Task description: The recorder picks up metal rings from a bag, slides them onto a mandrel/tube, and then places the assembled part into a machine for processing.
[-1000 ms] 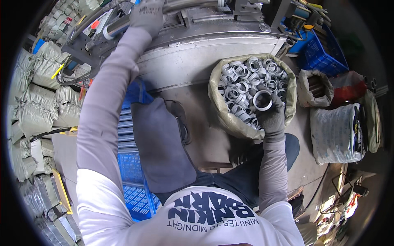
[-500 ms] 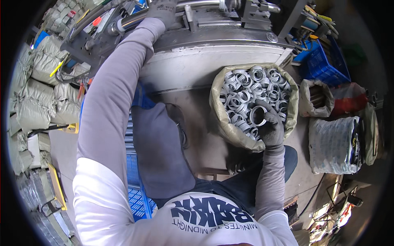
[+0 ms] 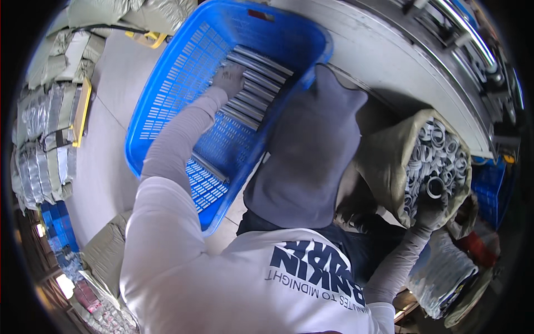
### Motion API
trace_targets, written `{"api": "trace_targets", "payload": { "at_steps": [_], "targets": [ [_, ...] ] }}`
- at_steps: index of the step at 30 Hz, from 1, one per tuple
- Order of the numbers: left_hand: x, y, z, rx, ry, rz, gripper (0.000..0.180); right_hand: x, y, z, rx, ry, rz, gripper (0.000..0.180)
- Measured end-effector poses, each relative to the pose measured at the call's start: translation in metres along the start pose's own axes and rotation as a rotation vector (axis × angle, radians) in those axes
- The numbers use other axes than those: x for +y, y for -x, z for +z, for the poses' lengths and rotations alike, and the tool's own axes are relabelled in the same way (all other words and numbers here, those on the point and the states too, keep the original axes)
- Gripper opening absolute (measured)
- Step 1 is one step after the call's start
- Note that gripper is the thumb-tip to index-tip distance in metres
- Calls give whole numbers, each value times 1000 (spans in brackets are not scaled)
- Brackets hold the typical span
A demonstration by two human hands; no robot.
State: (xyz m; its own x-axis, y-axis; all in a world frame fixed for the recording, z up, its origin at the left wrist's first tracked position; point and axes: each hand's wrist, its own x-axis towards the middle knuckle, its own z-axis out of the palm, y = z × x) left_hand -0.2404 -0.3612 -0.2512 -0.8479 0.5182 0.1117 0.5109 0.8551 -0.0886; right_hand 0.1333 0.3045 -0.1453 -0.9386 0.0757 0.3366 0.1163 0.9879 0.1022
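My gloved left hand [image 3: 229, 79] reaches down into a large blue basket [image 3: 146, 106] and rests at the ends of several metal tubes [image 3: 257, 83]. Its fingers are mostly out of sight, so a grip on a tube cannot be made out. One more tube [image 3: 210, 167] lies apart near the basket's near end. At the right, my gloved right hand [image 3: 431, 210] is closed on a light grey metal ring [image 3: 435, 187]. That hand is at the mouth of a woven sack [image 3: 389, 158] filled with many similar rings [image 3: 439, 136].
A dark grey cloth [image 3: 308, 150] covers my leg between basket and sack. The white machine bench [image 3: 384, 47] with metal rods runs along the top right. Wrapped bundles [image 3: 41, 150] are stacked at the left. Another blue crate [image 3: 492, 189] and a plastic-wrapped bundle [image 3: 445, 273] stand right.
My view has turned left. My left hand has gone from the machine down into the blue basket. My right hand stays at the sack with a ring in its fingers.
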Motion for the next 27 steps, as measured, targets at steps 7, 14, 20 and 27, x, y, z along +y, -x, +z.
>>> {"api": "trace_targets", "payload": {
  "at_steps": [7, 14, 20, 27],
  "targets": [
    [48, 130, 143, -610, -117, 11, 35, -28, -4, -11, -117, -81, 154, 32],
    [80, 110, 151, -812, 88, -134, 34, -43, -21, -16, -192, -351, 298, 47],
    [107, 117, 147, -560, 47, 215, 34, -47, -27, -34, -81, -497, 353, 49],
    [67, 120, 153, -386, 618, -248, 48, -87, -37, -19, -72, -1136, 620, 53]
  ]
}}
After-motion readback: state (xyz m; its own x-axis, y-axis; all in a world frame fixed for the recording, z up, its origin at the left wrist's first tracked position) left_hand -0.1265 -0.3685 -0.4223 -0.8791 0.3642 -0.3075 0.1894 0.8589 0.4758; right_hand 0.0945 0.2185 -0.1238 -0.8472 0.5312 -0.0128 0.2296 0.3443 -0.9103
